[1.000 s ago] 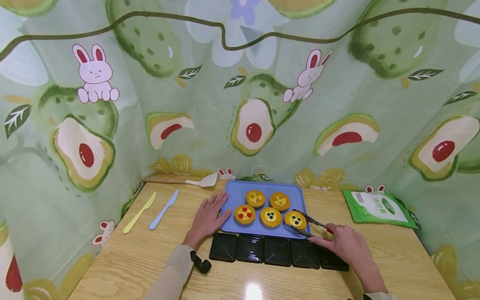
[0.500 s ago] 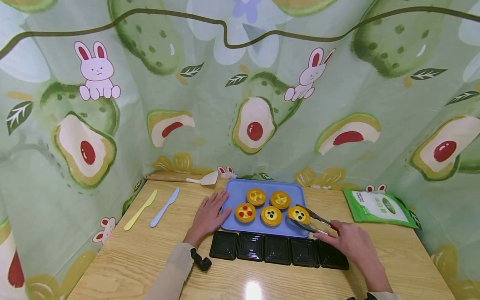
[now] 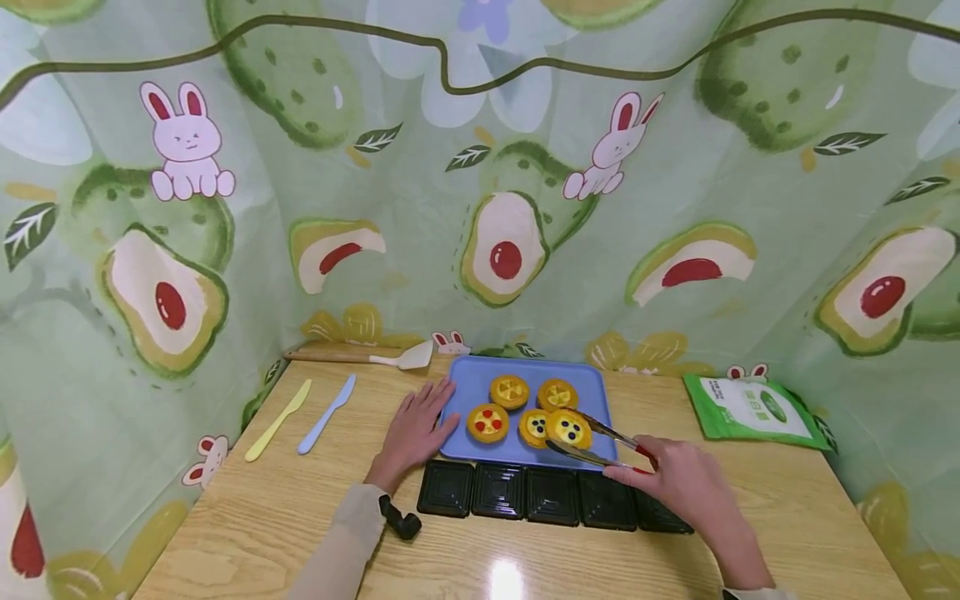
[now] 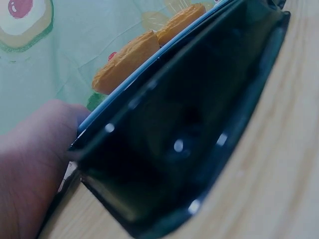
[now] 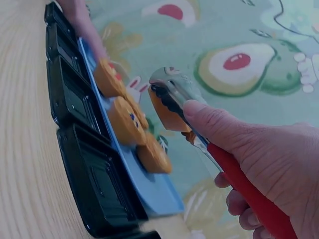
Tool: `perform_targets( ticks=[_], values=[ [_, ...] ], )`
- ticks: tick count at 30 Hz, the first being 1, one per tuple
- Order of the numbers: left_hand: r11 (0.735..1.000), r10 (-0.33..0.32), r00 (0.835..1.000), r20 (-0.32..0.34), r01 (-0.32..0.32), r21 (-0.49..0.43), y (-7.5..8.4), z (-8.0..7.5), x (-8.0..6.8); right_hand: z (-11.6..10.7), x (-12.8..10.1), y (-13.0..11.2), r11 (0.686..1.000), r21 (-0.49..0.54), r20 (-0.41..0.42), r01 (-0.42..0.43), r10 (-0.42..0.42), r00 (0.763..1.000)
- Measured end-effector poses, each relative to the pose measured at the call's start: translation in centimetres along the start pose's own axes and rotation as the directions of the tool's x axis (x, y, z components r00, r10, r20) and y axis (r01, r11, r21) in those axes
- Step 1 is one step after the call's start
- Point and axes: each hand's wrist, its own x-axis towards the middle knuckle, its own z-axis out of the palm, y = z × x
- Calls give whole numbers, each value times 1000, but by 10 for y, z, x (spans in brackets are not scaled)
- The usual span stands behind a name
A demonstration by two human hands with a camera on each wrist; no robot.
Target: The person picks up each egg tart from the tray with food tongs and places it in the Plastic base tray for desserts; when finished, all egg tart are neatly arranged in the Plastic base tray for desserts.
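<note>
Tart (image 3: 567, 432), blueberry-topped, one; held up in tongs (image 5: 244, 189).
Right hand (image 3: 686, 483): fingers curled round the red handles; tart ahead and to their left, between the tongs' tips, above the tray (image 3: 592, 387). Left hand (image 3: 415, 429): fingers straight, at the tray's left edge. Black boxes (image 3: 552, 496), five: row on the worktop (image 3: 442, 558), running leftward from beside the right fingers. Progress, by judgement: early; one tart off the tray, four others (image 3: 487, 423) remaining there, none seen in a box.

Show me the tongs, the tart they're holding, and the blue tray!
Tongs (image 5: 236, 174), right wrist view: the red handle.
Held tart (image 3: 567, 428), head view: its dotted top.
Blue tray (image 3: 588, 380), head view: bare far right corner.
</note>
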Motion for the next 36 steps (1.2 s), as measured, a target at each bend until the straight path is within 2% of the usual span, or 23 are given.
perform_targets(
  ticks=[7,14,18,23,29,36],
  values=[
    [1000,-18,1000,15,18,0,-4,-3,-1,5,9,-21,996,13,-18,84,-83,996],
    [1000,-3,1000,-17,3,-15,-4,-6,-2,12,23,-45,987,18,-22,157,-157,987],
    [999,22,999,-37,-23,-27,-1,-7,-2,20,29,-63,981,71,18,180,-182,983],
    [999,40,999,-15,-40,-16,4,-2,-4,36,32,-88,966,124,61,227,-236,970],
    [998,53,998,-26,-54,-27,4,1,-2,55,35,-113,952,57,61,302,-305,950],
    [1000,23,1000,-2,-23,-22,2,-4,-1,69,35,-125,945,-7,59,328,-327,943]
  ],
)
